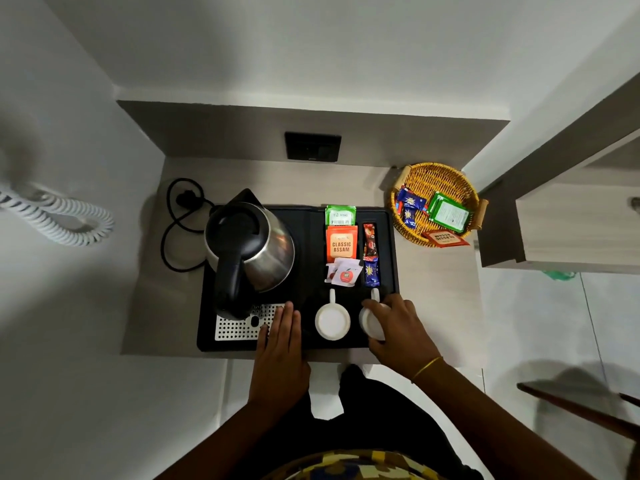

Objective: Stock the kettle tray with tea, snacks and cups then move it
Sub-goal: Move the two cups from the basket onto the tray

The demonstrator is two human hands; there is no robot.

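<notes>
Left hand [280, 327] flat, fingers spread, on tray [388, 251] front edge. Right hand [398, 322] wraps second cup [372, 323], probably seated. Tray's long axis runs left-right beneath both hands.

Your left hand [280, 332] lies flat on the black tray [389, 251], fingers at the perforated drip grate [239, 328]. Your right hand [398, 323] wraps the right cup [372, 322]; the other cup [332, 321] sits just at its 9 o'clock. The kettle [251, 249] stands at the tray's 10 o'clock, and the wicker basket [436, 202] is off the tray at 2 o'clock.
</notes>
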